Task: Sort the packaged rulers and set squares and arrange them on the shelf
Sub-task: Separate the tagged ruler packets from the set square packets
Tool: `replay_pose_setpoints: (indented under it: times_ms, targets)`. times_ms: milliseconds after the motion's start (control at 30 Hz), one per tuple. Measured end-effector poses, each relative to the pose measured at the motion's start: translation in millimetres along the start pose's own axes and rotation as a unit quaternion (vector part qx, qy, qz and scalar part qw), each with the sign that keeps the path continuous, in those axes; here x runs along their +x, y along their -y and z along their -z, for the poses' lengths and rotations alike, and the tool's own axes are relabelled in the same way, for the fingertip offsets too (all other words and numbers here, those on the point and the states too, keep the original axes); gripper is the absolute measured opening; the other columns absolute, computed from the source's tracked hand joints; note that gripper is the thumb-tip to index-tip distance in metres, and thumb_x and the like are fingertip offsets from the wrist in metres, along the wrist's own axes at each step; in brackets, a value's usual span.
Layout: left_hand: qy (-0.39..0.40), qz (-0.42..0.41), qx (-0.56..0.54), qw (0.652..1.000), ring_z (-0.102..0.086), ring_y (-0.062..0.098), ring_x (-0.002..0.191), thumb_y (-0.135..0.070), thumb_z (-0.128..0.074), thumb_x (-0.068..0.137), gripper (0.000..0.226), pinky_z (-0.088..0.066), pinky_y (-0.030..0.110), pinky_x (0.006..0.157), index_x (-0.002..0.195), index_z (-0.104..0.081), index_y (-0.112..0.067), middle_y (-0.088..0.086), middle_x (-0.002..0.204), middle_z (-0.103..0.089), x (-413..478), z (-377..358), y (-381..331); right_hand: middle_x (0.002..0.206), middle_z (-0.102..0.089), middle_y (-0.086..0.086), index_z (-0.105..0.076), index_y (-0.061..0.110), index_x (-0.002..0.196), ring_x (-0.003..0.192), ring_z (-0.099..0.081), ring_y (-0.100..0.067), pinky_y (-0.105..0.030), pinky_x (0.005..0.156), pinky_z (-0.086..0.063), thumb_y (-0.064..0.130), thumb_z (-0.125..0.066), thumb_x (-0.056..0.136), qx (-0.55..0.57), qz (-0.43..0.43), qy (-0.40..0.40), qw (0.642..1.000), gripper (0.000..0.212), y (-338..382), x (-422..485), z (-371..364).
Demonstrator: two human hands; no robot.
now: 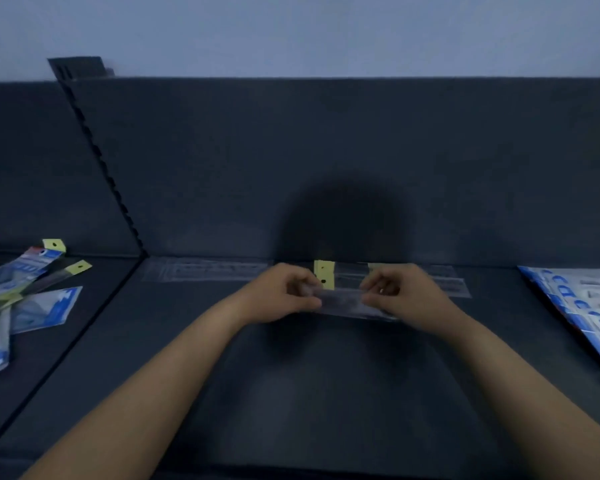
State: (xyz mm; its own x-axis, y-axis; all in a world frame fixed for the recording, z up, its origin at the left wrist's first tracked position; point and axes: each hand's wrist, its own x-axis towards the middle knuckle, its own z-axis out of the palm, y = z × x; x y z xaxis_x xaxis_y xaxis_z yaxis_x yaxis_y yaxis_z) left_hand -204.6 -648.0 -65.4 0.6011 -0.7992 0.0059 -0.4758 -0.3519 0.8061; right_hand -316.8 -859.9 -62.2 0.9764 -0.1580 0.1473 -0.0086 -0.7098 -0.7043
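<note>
I hold a clear packaged ruler (342, 301) flat just above the dark shelf (326, 393), near the back panel. My left hand (281, 294) pinches its left end and my right hand (400, 296) pinches its right end. Behind it, more clear packaged rulers (205, 271) lie in a row along the back of the shelf, with yellow hang tabs (324, 274) showing between my hands. A fanned stack of blue-and-white packaged set squares (582, 306) lies at the right edge.
On the neighbouring shelf section to the left lies a loose pile of mixed packages (18, 292), some blue-and-white, some clear with yellow tabs. A notched divider upright (97, 157) separates the two sections. The dark back panel (361, 150) rises behind the row.
</note>
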Motion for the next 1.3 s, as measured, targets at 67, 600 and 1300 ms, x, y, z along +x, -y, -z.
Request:
replay_pose_setpoints:
  times_ms: [67,600,1300]
  targets:
    - [-0.031,0.013,-0.002,0.999,-0.055,0.012,0.069,-0.010,-0.069,0.087,0.014,-0.045,0.025,0.064,0.100,-0.069,-0.006,0.007,0.080,-0.065,-18.5,19.4,13.6,0.071,-0.065,0.007,-0.069,0.019,0.079,0.062,-0.057,0.003,-0.009,0.058,-0.043,0.018,-0.077,0.076,0.003,0.020,0.016,1.000,0.008,15.6,13.5,-15.7]
    - [-0.152,0.140,0.173,0.963,-0.060,0.011,0.086,-0.034,-0.082,0.072,0.037,-0.047,0.022,0.069,0.103,-0.066,-0.020,-0.002,0.097,-0.066,-66.7,165.3,130.0,0.105,-0.061,0.005,-0.067,0.025,0.104,0.106,-0.053,-0.017,-0.029,0.088,-0.029,0.021,-0.063,0.086,-0.135,-0.030,-0.099,0.985,0.019,97.3,95.9,-166.0]
    - [-0.224,0.198,0.453,0.840,-0.041,0.023,0.126,-0.069,-0.035,0.089,0.067,-0.031,0.037,0.102,0.135,-0.046,-0.022,0.001,0.134,-0.050,-260.7,268.4,149.3,0.141,-0.042,0.001,-0.046,0.021,0.137,0.129,-0.037,-0.017,-0.030,0.108,-0.029,0.037,-0.056,0.091,-0.110,0.110,-0.032,0.987,0.049,295.8,80.1,-298.2]
